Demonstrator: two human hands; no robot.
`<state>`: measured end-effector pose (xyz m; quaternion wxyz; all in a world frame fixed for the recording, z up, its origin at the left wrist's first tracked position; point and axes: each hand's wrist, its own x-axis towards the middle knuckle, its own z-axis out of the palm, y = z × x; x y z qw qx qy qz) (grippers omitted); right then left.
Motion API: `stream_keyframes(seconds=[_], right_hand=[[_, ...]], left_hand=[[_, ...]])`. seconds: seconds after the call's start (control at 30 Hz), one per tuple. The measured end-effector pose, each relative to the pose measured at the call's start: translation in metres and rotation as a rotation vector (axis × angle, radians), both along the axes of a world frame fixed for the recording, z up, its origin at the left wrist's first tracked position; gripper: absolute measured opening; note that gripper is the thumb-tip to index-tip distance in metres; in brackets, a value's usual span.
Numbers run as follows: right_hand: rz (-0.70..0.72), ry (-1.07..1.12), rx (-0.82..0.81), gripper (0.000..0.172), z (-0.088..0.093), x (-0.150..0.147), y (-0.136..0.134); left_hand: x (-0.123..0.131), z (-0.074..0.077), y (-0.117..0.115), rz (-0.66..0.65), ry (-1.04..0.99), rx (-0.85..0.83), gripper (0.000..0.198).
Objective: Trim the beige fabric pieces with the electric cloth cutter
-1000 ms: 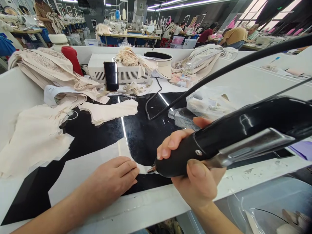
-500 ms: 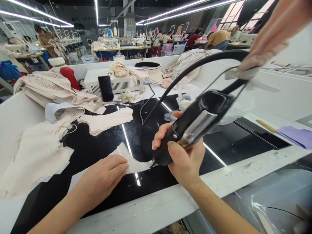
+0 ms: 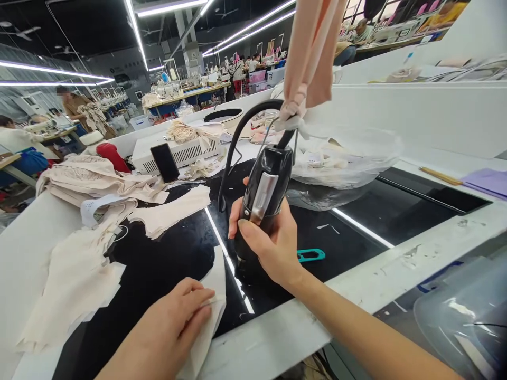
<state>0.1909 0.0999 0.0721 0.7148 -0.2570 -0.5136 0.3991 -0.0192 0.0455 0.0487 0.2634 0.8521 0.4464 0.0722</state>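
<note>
My right hand is wrapped round a black corded handheld tool with a silvery plate, held upright over the glossy black work surface. Cloth strips are tied near its cord, above the tool. My left hand has its fingers closed on a pale fabric piece near the front edge. A small gap separates the fabric from the tool; the tool's lower tip is hard to make out against the black surface. Just right of my right hand lies a teal tool.
Stacked cream fabric lies at the left, with another cut stack farther in. A phone leans against a white box. A clear plastic bag sits behind the tool. People work in the background.
The tool has moved left and turned more upright, apart from the fabric. My left hand has drawn lower, and the fabric has turned. The teal tool now shows. The view has tilted.
</note>
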Motion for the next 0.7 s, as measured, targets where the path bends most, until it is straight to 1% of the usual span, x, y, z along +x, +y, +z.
stream_keyframes(seconds=[0.1, 0.17, 0.2, 0.27, 0.33, 0.4, 0.5, 0.6, 0.7], right_hand=[[0.024, 0.016, 0.008, 0.023, -0.001, -0.004, 0.0], [0.026, 0.019, 0.01, 0.023, -0.002, -0.008, 0.001], [0.027, 0.018, 0.009, 0.023, -0.002, -0.009, 0.001], [0.026, 0.02, 0.001, 0.024, -0.003, -0.012, 0.002], [0.023, 0.02, -0.013, 0.023, -0.003, -0.014, 0.002], [0.026, 0.024, -0.032, 0.024, -0.003, -0.016, 0.002], [0.054, 0.047, -0.062, 0.027, -0.002, -0.018, 0.002], [0.073, 0.073, -0.069, 0.031, -0.002, -0.02, 0.002], [0.068, 0.077, -0.065, 0.036, -0.002, -0.022, 0.003]], left_hand=[[-0.001, 0.0, 0.017, 0.011, -0.027, 0.141, 0.024], [0.0, -0.004, 0.031, -0.052, -0.066, 0.226, 0.031], [0.001, -0.006, 0.037, -0.091, -0.082, 0.239, 0.04], [0.006, -0.009, 0.046, -0.136, -0.077, 0.2, 0.058], [0.01, -0.012, 0.051, -0.141, -0.032, 0.13, 0.067], [0.013, -0.013, 0.053, -0.137, 0.015, 0.08, 0.067], [0.013, -0.014, 0.053, -0.13, 0.047, 0.052, 0.061], [0.01, -0.016, 0.053, -0.122, 0.064, 0.052, 0.056], [0.009, -0.016, 0.052, -0.125, 0.071, 0.071, 0.055]])
